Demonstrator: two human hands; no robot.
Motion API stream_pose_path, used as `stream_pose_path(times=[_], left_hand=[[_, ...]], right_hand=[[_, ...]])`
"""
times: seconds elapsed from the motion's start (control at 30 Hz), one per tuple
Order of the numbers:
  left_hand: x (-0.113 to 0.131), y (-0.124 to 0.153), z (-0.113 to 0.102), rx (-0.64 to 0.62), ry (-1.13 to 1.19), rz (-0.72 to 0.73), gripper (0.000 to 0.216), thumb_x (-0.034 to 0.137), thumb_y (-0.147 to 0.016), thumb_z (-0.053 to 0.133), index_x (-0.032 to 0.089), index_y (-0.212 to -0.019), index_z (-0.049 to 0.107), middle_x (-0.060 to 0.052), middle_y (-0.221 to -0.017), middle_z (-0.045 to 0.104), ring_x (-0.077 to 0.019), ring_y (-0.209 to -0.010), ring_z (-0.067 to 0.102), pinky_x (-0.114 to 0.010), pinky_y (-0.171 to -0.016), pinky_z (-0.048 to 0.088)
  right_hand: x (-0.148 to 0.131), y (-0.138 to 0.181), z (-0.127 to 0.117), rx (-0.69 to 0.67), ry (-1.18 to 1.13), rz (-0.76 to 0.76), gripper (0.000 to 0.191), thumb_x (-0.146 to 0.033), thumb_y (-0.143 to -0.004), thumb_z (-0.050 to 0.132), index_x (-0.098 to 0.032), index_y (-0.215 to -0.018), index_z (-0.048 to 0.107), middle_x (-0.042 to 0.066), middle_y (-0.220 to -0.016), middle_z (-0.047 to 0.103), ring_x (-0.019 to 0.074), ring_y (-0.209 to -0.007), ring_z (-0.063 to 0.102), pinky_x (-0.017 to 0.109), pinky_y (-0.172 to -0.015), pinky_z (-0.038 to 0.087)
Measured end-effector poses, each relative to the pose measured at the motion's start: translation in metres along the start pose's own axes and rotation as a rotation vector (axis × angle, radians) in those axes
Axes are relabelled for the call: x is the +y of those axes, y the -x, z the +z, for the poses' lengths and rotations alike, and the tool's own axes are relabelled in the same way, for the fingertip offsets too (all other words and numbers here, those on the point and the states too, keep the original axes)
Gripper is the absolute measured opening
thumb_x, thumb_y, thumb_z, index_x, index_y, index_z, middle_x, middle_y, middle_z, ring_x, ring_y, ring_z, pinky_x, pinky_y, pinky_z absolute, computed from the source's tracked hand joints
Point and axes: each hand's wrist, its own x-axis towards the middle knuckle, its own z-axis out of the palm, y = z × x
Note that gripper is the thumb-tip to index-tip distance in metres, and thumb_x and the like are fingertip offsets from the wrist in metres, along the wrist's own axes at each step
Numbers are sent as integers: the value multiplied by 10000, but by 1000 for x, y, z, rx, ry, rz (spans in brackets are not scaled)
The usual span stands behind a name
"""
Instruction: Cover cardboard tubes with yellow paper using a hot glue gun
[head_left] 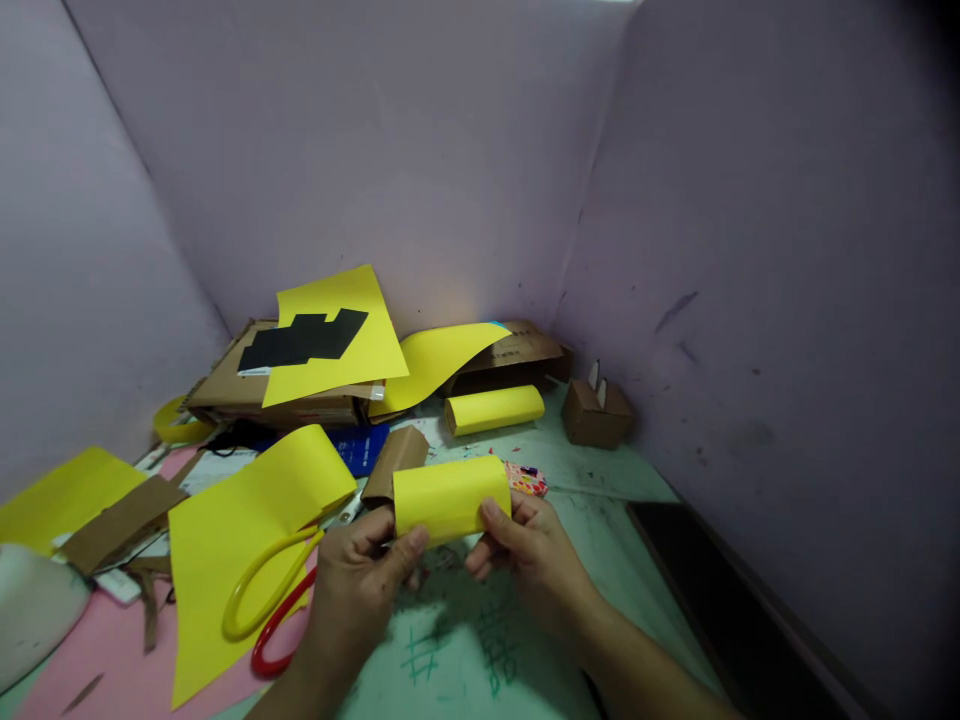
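Note:
Between my two hands I hold a yellow paper tube (450, 492) above the table. My left hand (367, 570) grips its left end, with the thumb on the front lower edge. My right hand (529, 545) pinches the right end, thumb in front and fingers behind. Just behind the tube's left end lies a curved brown cardboard piece (401, 455). A second yellow tube (495, 410) rests farther back. To the left of my left hand are scissors with a yellow and a red handle loop (259, 615), lying partly on a yellow paper sheet (206, 580).
Cardboard boxes (214, 390) at the back carry a yellow sheet (386, 350) with a black paper cutout (304, 340). A small brown box (598, 415) stands by the right wall. Cardboard strips (124, 520) and pink paper (127, 660) lie left. A dark panel (720, 590) is at right.

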Motion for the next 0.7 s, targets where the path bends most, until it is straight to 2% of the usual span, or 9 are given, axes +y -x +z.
stream_pose_path(times=[0.07,0.17,0.23,0.3,0.37,0.47,0.53,0.6,0.7], left_hand=[[0,-2,-3,-80,16,9,146,303,-667,675,160,-677,706,44,-505,578,-97,-447,504,-184,-422,393],[0,-6,-5,-211,21,36,206,241,-642,702,169,-832,733,-5,-731,701,-182,-678,636,-240,-582,497],[-1,-6,-5,-224,-32,97,179,204,-668,677,169,-832,736,-19,-812,720,-210,-777,653,-271,-665,514],[-2,-5,-6,-156,-119,205,121,193,-706,647,168,-786,735,-17,-785,717,-200,-741,653,-266,-638,514],[-3,-4,-8,-13,-228,339,112,188,-739,633,175,-801,725,-9,-760,706,-177,-702,645,-248,-605,502],[-5,-5,-14,156,-420,545,133,173,-786,602,176,-871,704,-26,-822,704,-164,-723,645,-253,-647,499],[-4,-6,-17,165,-523,629,125,153,-813,565,156,-840,687,-51,-846,699,-171,-761,655,-266,-690,505],[-4,-7,-20,170,-596,680,139,135,-829,533,145,-794,667,-58,-802,686,-167,-737,656,-258,-666,508],[-6,-6,-25,223,-680,761,139,112,-826,515,146,-783,642,-54,-759,655,-162,-687,634,-249,-604,492]], right_hand=[[-3,0,0,0,-3,-1,425,-464,-625,782,-106,-809,645,31,-579,689,107,-412,619,170,-404,488],[-6,0,-1,-5,-11,6,430,-465,-635,775,-110,-830,631,19,-512,666,108,-412,609,170,-415,486],[-7,1,-1,-12,-16,6,433,-462,-632,778,-115,-842,626,5,-485,647,111,-410,607,175,-417,486],[-9,2,-3,-29,-6,-7,444,-434,-620,793,-121,-889,631,9,-555,669,120,-436,624,185,-425,492],[-13,2,-5,-4,23,-46,484,-419,-625,790,-144,-990,629,43,-755,716,123,-483,645,202,-443,500],[-21,1,-9,172,138,-167,507,-430,-640,770,-182,-1055,617,90,-1002,704,123,-539,648,237,-492,510],[-25,-2,-13,290,305,-235,454,-456,-675,719,-178,-1020,617,103,-1016,701,144,-597,653,270,-548,521],[-28,-4,-18,355,594,-233,379,-478,-747,610,-179,-980,618,97,-979,707,166,-664,657,280,-581,509],[-32,-6,-30,417,988,-134,281,-444,-781,540,-188,-772,656,66,-703,704,170,-556,609,258,-480,402]])
